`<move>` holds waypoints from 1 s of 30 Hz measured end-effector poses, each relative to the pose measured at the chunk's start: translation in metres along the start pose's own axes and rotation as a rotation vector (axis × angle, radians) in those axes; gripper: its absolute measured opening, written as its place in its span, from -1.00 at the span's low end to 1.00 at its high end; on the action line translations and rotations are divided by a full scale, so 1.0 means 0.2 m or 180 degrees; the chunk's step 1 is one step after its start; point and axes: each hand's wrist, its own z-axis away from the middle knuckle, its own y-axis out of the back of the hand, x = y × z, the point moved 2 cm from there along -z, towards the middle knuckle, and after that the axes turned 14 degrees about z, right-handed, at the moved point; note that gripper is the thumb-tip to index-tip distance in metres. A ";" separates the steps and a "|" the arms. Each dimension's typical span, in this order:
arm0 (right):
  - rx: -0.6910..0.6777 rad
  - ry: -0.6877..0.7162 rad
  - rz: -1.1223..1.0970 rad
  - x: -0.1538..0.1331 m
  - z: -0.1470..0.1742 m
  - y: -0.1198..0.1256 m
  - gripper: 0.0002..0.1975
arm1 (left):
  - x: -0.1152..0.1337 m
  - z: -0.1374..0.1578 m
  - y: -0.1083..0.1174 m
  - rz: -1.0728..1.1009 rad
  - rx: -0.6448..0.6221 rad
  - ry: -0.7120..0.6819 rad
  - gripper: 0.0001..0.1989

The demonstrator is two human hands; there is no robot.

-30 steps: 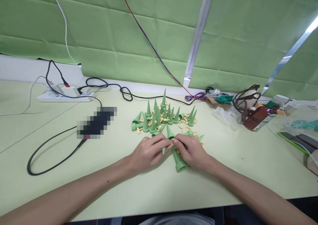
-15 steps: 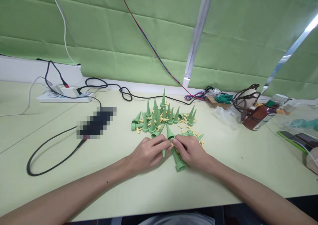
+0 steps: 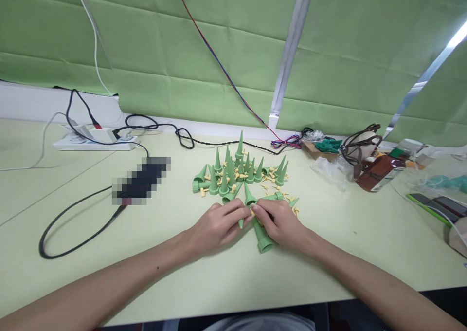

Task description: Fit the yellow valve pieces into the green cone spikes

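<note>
My left hand (image 3: 222,225) is closed around a green plastic spike (image 3: 241,223), whose pointed end sticks out below the fingers. Against it, fingertips almost touching, my right hand (image 3: 280,221) is closed in a pinch; what it grips is mostly hidden, though a bit of yellow shows between the hands. Under the right hand lies a green spike with a hollow, wide end (image 3: 265,244) towards me. Just beyond the hands, several green spikes (image 3: 231,173) stand or lie in a cluster, with small yellow plastic fittings (image 3: 234,189) scattered among them.
At left, a pixelated dark device (image 3: 141,181) has a looped black cable. A white power strip (image 3: 95,142) lies behind it. To the right are a clear plastic bag (image 3: 333,170), a brown bottle (image 3: 381,173) on its side and a green-edged phone (image 3: 430,208).
Both hands stay in nearly the same place. The spike tip under my left hand has shifted very slightly; the pieces on the table have not moved.
</note>
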 end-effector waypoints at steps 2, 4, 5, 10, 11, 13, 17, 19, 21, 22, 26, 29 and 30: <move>0.0002 0.0002 0.0001 0.00 0.00 0.00 -0.61 | 0.00 0.00 0.00 0.0033 -0.0006 -0.0002 -0.91; 0.0003 0.0002 -0.0018 0.00 0.00 0.00 -0.61 | 0.00 0.00 0.00 0.0059 -0.0006 0.0004 -0.91; 0.0014 0.0003 -0.0037 0.00 0.00 0.00 -0.61 | 0.00 0.00 0.00 0.0073 0.0002 0.0005 -0.91; 0.0103 -0.0043 -0.0149 0.00 -0.01 0.01 -0.60 | 0.00 -0.01 0.00 0.0085 0.0065 0.0086 -0.93; 0.0114 -0.0061 -0.0186 0.00 -0.01 0.01 -0.62 | 0.00 -0.01 0.00 0.0108 0.0103 0.0129 -0.93; 0.0114 -0.0091 -0.0287 0.00 -0.01 0.02 -0.69 | 0.00 -0.01 0.00 0.0197 0.0222 0.0217 -0.92; 0.0045 -0.0106 -0.0424 0.00 0.00 0.03 -0.80 | -0.01 -0.01 0.00 0.0382 0.0355 0.0321 -0.91; 0.0027 -0.0104 -0.0440 0.00 0.00 0.03 -0.80 | -0.02 -0.01 0.00 0.0430 0.0342 0.0321 -0.91; 0.0021 -0.0101 -0.0438 0.00 0.00 0.02 -0.81 | -0.02 0.00 0.00 0.0447 0.0330 0.0312 -0.92; 0.0019 -0.0096 -0.0432 0.00 0.00 0.02 -0.81 | -0.02 0.00 0.00 0.0448 0.0318 0.0315 -0.93; 0.0012 -0.0061 -0.0401 0.00 0.00 0.02 -0.82 | -0.02 0.00 0.00 0.0448 0.0267 0.0297 -0.93; 0.0007 -0.0020 -0.0378 0.00 0.00 0.03 -0.82 | -0.02 0.00 0.00 0.0419 0.0240 0.0277 -0.93; 0.0003 -0.0013 -0.0371 0.00 0.00 0.02 -0.82 | -0.02 0.00 0.00 0.0400 0.0229 0.0269 -0.93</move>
